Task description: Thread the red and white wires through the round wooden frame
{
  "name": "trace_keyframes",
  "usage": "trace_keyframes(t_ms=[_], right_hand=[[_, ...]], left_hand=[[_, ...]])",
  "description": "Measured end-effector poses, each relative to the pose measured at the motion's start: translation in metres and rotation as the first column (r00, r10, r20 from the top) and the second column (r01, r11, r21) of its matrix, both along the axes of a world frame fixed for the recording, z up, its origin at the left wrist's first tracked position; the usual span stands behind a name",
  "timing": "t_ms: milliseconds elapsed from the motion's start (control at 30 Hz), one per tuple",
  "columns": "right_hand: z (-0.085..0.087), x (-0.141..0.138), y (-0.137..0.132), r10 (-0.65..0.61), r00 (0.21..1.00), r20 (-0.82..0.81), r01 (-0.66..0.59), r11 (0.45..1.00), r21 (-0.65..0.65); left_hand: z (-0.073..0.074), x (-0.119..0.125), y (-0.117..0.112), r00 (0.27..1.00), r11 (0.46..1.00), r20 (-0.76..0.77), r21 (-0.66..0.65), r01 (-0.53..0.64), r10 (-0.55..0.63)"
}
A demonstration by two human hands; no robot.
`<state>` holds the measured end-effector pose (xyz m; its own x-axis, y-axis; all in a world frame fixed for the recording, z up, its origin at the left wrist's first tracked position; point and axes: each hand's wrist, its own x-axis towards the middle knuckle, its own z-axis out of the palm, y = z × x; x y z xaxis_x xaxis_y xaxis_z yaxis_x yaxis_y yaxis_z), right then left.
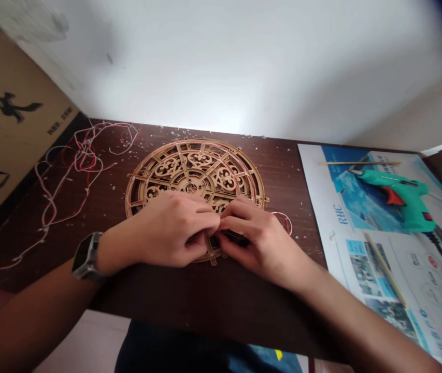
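A round laser-cut wooden panel (195, 173) with scrollwork and spokes lies flat on the dark wooden desk (213, 295), with thin red and white wires running along its openings. My left hand (170, 228) and my right hand (259, 243) meet over its lower edge, fingertips nearly touching. Between them is a small dark piece (232, 237), mostly hidden by my fingers, and both hands seem closed on it. A wristwatch (87, 256) sits on my left wrist. The panel's lower part is covered by my hands.
A tangle of red and white wire (76, 171) lies left of the panel, and a small wire loop (283, 221) lies right of it. Pale shavings are scattered about. A teal hot glue gun (395, 199) and wooden sticks rest on a printed sheet (360, 248).
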<state>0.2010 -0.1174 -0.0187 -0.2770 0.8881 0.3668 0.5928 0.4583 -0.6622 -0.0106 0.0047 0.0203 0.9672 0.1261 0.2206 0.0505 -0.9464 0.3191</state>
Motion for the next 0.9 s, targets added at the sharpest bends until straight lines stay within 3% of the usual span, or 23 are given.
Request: trace_keyframes(t_ms=[100, 167, 300, 433, 500, 633, 767, 900], right_hand=[[0.001, 0.0, -0.001, -0.017, 1.0, 0.002, 0.017, 1.0, 0.002], [0.0, 0.0, -0.001, -0.021, 1.0, 0.001, 0.021, 1.0, 0.005], [-0.002, 0.001, -0.001, -0.028, 1.0, -0.01, 0.028, 1.0, 0.009], [-0.005, 0.002, 0.001, -0.024, 0.999, -0.032, 0.024, 1.0, 0.014], [-0.006, 0.002, 0.002, -0.018, 0.999, -0.036, 0.019, 1.0, 0.016], [-0.007, 0.001, 0.003, -0.009, 0.999, -0.047, 0.011, 0.999, 0.036], [-0.007, 0.002, 0.003, -0.017, 0.998, -0.054, 0.018, 0.999, 0.03], [-0.007, 0.003, 0.003, -0.016, 0.998, -0.054, 0.017, 1.0, 0.018]], left_hand=[[0.003, -0.005, 0.009, 0.998, 0.988, -0.004, -0.143, 0.064, -0.065], [0.007, -0.008, 0.012, 0.995, 0.981, -0.013, -0.168, 0.096, -0.099], [0.022, -0.016, 0.005, 0.995, 0.997, -0.065, -0.008, 0.077, -0.077], [0.036, -0.026, -0.021, 0.993, 0.983, -0.038, 0.148, -0.106, 0.113], [0.032, -0.031, -0.037, 0.979, 0.967, 0.047, 0.155, -0.203, 0.198], [0.005, -0.04, -0.064, 0.943, 0.935, 0.115, 0.138, -0.325, 0.311], [-0.015, -0.044, -0.073, 0.937, 0.93, 0.11, 0.131, -0.344, 0.331], [-0.02, -0.045, -0.071, 0.938, 0.928, 0.124, 0.15, -0.341, 0.325]])
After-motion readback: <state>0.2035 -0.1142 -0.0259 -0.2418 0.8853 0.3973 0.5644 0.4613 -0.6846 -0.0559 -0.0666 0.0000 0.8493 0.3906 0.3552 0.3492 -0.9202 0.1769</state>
